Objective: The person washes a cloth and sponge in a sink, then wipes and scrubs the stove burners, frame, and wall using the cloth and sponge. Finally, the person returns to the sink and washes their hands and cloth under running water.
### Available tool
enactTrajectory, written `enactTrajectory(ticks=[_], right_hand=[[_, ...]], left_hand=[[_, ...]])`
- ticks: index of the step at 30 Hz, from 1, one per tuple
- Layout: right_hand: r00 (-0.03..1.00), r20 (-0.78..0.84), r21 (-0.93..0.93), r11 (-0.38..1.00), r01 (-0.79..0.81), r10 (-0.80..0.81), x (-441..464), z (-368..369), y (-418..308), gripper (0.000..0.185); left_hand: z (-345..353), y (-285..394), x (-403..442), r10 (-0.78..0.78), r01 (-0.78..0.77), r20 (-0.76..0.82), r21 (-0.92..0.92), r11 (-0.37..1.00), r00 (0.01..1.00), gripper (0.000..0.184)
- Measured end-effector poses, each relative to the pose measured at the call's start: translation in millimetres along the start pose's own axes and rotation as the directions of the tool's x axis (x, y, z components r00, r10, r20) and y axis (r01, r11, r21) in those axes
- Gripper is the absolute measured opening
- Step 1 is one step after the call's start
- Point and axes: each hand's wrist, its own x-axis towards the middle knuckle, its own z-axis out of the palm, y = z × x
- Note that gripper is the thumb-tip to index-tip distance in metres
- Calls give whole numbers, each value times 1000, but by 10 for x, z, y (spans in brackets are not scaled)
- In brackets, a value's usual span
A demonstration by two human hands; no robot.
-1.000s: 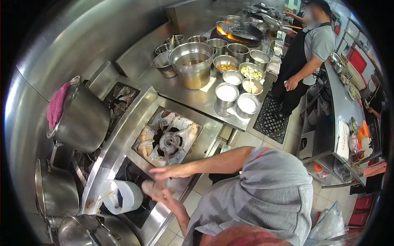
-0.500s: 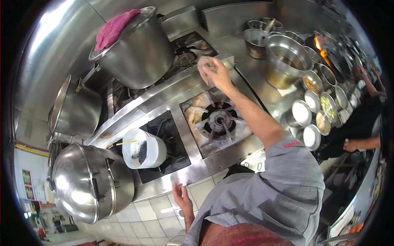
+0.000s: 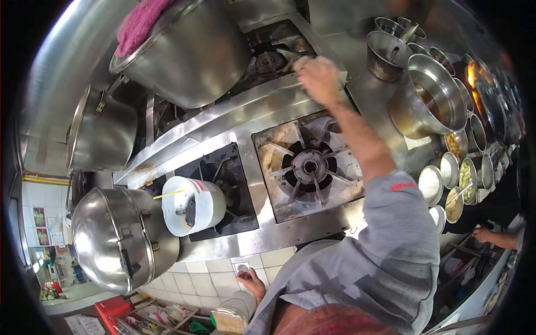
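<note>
A person in a gray shirt (image 3: 391, 234) leans over a steel stove in a busy kitchen, the hands well apart. The right hand (image 3: 319, 78), blurred, is bunched over a pale wad (image 3: 302, 63) at the right end of the raised metal ledge (image 3: 268, 101), between the front burner (image 3: 310, 163) and the rear burner (image 3: 269, 62); whether the wad touches the metal cannot be told. The left hand (image 3: 254, 283) hangs below the stove's front edge, fingers loosely curled and parted, near a pale bucket (image 3: 239, 303) on the floor. On the neighboring burner stands a white tub (image 3: 212, 202) with a yellow stick (image 3: 168, 194) over its rim and a dark object (image 3: 191, 210) inside. Behind the ledge, a pink cloth (image 3: 137, 28) drapes the rim of a large steel pot (image 3: 192, 61). At left is a domed steel vessel (image 3: 100, 240). To the right, a steel desk (image 3: 365, 106) carries a tall pot (image 3: 410, 106) of brownish liquid and several metal containers, among them one with white contents (image 3: 430, 185). Flame (image 3: 473, 78) rises beyond them, and a co-worker's hand (image 3: 481, 234) shows at far right.
</note>
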Motion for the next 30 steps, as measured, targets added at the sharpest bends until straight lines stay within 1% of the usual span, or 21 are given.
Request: enactTrajectory(ticks=[2, 3, 4, 5, 6, 7, 8, 9, 10, 13, 14, 15, 16, 19, 20, 22, 24, 26, 27, 28, 30], right_hand=[[999, -39, -20, 1000, 1, -1, -105, 69, 400, 20], [996, -51, -4, 997, -76, 75, -105, 55, 458, 19], [986, -60, 12, 988, -153, 153, -103, 40, 494, 19], [988, -54, 18, 990, -143, 144, -123, 80, 551, 19], [916, -105, 147, 917, -370, 386, -144, 150, 609, 21], [784, -121, 281, 779, -561, 608, -150, 169, 572, 23], [789, -114, 283, 781, -557, 604, -162, 225, 476, 23], [447, -131, 545, 441, -713, 885, -147, 312, 345, 25], [30, -17, 749, 32, -662, 999, -163, 395, 155, 26], [-28, 20, 563, -35, -826, 999, 6, 579, -863, 44], [5, -22, 660, 18, -751, 1000, 88, 712, -1275, 39], [-1, 270, 600, -169, -782, 963, 167, 818, -1678, 47], [77, 403, 625, -213, -751, 912, 223, 696, -2103, 54], [476, 679, 683, -241, -690, 559, 230, 653, -2766, 49], [734, 495, 686, 308, -659, 465, 123, 565, -2828, 31], [908, 414, 633, 696, -338, 64, -1, 332, -2662, 23], [864, 436, 510, 860, -7, -251, -112, 447, -2273, 27], [817, 460, 439, 889, 129, -346, -110, 518, -1815, 34], [869, 415, 479, 877, 44, -270, -198, 496, -1483, 31], [848, 465, 446, 895, 24, -255, -242, 328, -1124, 26], [927, 272, 758, 651, -42, -257, -547, 559, -234, 23]], left_hand=[[-129, -346, -84, -193, 189, 0, 205, 960, 981, 39], [-182, -552, -148, -291, 278, 31, 221, 935, 956, 43], [-259, -889, -199, -308, 268, 49, 378, 886, 950, 46], [-352, -1353, -285, -326, 274, 81, 373, 886, 942, 49], [-429, -1736, -365, -343, 281, 114, 368, 886, 932, 52], [-449, -1778, -436, -360, 289, 146, 363, 886, 921, 56], [-476, -1818, -454, -386, 321, 121, 366, 873, 914, 56], [-503, -1854, -477, -412, 353, 95, 368, 860, 906, 56], [-518, -1792, -477, -438, 384, 68, 375, 844, 896, 56], [-511, -1680, -394, -394, 349, 57, 362, 864, 917, 54], [-439, -1549, -309, -356, 313, 65, 352, 882, 932, 53], [-404, -1418, -249, -465, 444, 75, 198, 874, 882, 51], [-377, -1305, -169, -480, 456, 75, 213, 864, 874, 48], [-257, -1117, 108, -402, 386, 113, 141, 912, 909, 48], [-242, -1063, 163, -364, 347, 127, 136, 928, 923, 48], [-192, -1019, 200, -305, 293, 165, 95, 951, 938, 47], [-129, -943, 208, -324, 295, 231, 154, 943, 917, 46], [-80, -920, 154, -330, 288, 268, 182, 940, 905, 46], [-50, -926, 107, -358, 312, 278, 198, 929, 891, 45], [-95, -928, 41, -392, 336, 286, 225, 914, 875, 44], [-108, -974, -52, -408, 346, 317, 236, 908, 856, 44]])
